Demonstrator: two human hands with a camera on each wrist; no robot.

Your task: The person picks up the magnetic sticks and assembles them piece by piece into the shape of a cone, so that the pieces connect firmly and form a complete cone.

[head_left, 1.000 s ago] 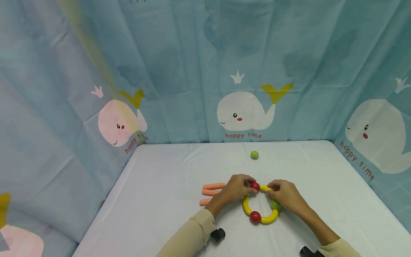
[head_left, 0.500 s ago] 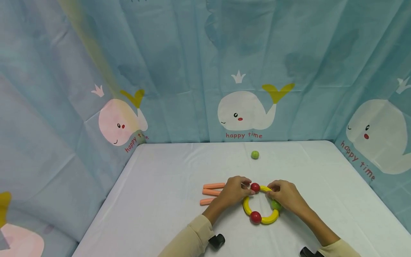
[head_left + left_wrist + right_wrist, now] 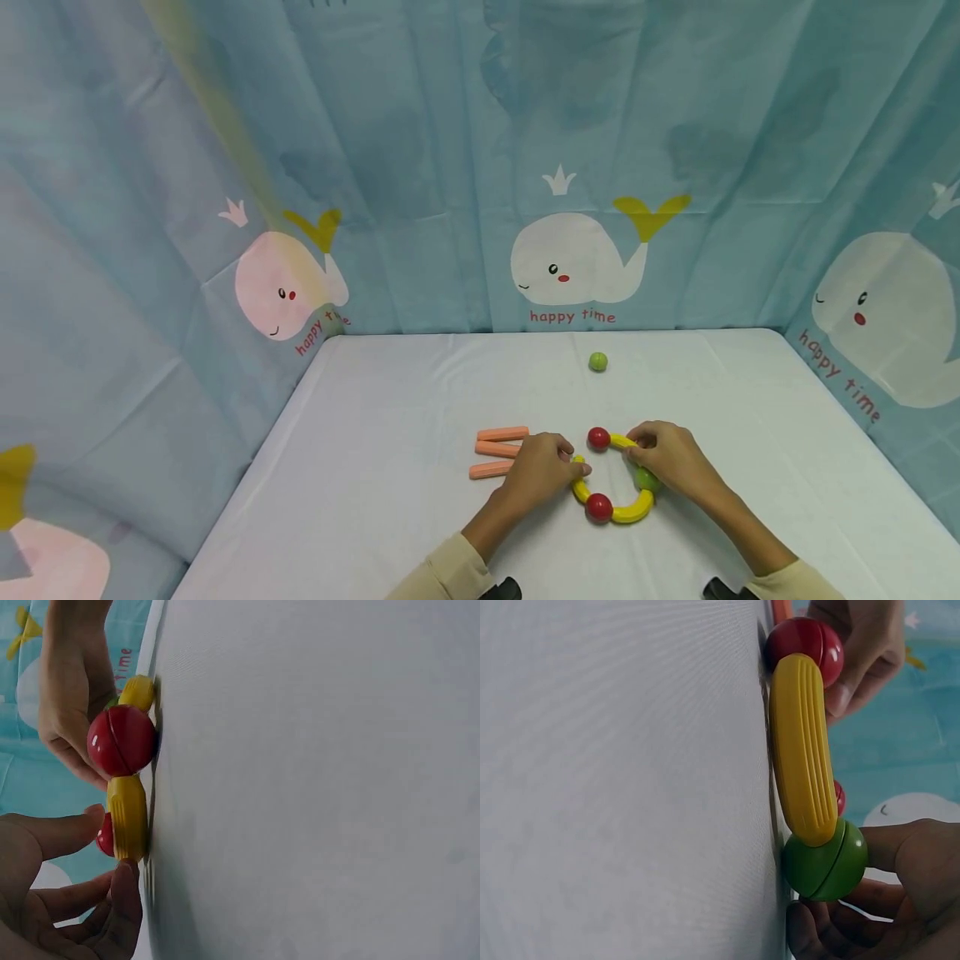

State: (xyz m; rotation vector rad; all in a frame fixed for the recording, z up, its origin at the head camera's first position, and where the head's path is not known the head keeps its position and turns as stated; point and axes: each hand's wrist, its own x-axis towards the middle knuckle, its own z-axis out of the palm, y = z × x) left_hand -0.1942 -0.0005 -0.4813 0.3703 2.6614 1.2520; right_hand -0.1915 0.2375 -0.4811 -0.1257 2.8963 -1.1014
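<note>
A partial ring of yellow curved pieces and balls lies on the white table. It has an upper red ball (image 3: 598, 438), a lower red ball (image 3: 599, 507) and a green ball (image 3: 647, 478). At the upper left, a gap separates the upper red ball from the end of the left yellow curved piece (image 3: 581, 490). My left hand (image 3: 542, 468) has thumb and fingers curled about that end. My right hand (image 3: 672, 455) pinches the upper-right yellow curved piece (image 3: 621, 441); its contact is hidden behind the green ball (image 3: 825, 861) in the right wrist view.
Three orange sticks (image 3: 497, 449) lie left of my left hand. A small green ball (image 3: 597, 361) sits near the table's back edge. A blue whale-print curtain (image 3: 420, 167) hangs behind and beside the table (image 3: 390, 408).
My left hand has let go of the upper red ball and moved down and left to the end of the left yellow curved piece. The right hand has stayed in place.
</note>
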